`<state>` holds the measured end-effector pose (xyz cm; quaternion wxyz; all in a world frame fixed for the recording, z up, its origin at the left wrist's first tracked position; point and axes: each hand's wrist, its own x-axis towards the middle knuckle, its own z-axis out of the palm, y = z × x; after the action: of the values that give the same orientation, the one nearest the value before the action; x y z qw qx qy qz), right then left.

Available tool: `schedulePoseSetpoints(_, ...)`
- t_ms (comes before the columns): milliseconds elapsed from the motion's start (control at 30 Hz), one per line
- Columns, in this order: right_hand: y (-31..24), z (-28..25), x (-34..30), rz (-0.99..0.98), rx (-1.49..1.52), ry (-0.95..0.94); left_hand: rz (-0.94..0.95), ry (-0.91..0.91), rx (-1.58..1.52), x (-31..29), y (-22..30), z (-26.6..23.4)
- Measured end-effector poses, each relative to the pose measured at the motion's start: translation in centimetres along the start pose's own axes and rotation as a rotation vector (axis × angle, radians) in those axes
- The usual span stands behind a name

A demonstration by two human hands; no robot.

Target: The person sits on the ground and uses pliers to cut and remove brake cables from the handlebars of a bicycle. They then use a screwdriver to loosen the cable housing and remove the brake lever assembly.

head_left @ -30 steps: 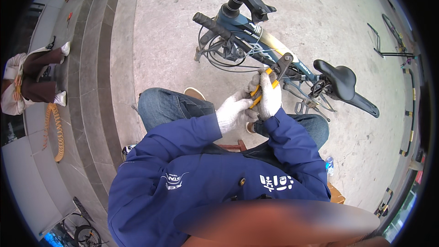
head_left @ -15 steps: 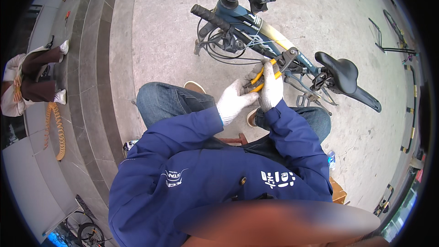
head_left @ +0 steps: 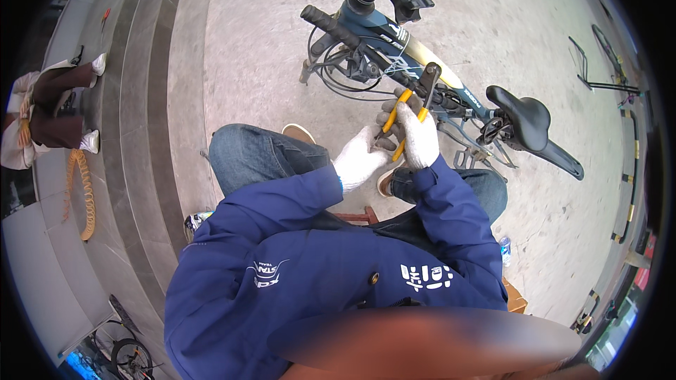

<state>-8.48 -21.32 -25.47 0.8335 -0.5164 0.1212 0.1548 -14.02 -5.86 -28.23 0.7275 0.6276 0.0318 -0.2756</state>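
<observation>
My right hand point(head_left: 420, 139), in a white glove with grey fingers, is wrapped round a pair of cutting pliers point(head_left: 397, 114) with yellow handles and a dark metal head. The head points up and away, in front of the bicycle frame point(head_left: 380, 28). Just left of it, my gloved left hand point(head_left: 359, 160) is closed, fingers bent together near the handle ends. Whatever it pinches is too small or hidden to make out. Black cables point(head_left: 325, 63) loop below the handlebar grip point(head_left: 329, 24). The blue and cream bicycle stands beyond both hands.
A black saddle point(head_left: 521, 118) sticks out on the right of the bicycle. Stone steps point(head_left: 134, 134) run along the left, where another person point(head_left: 53, 109) and a yellow coiled hose point(head_left: 88, 197) are. A cardboard box point(head_left: 516, 298) and plastic bottle point(head_left: 505, 250) lie by my right side.
The pliers have turned more upright in my right hand, their head swinging up and left. My left hand stays close beside the handles. The whole view has shifted slightly.
</observation>
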Motion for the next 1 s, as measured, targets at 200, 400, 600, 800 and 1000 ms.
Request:
schedulePoseSetpoints(200,0.5,-3.2,0.9,0.0,-0.708,0.031,0.061,0.318,-0.098,1.5,0.3,-1.7)
schedulePoseSetpoints(400,2.1,-3.3,0.6,-0.011,-1.286,0.094,0.301,0.511,-0.207,4.8,2.7,-4.5)
schedulePoseSetpoints(600,1.4,-2.9,1.3,-0.011,-1.403,-0.081,0.353,0.498,-0.241,5.7,4.0,-4.4)
schedulePoseSetpoints(800,1.5,-2.5,1.3,-0.056,-1.495,-0.128,0.269,0.465,-0.316,5.8,4.5,-4.8)
schedulePoseSetpoints(1000,1.1,-1.6,1.3,-0.06,-1.535,-0.125,0.248,0.463,-0.281,5.7,4.8,-4.8)
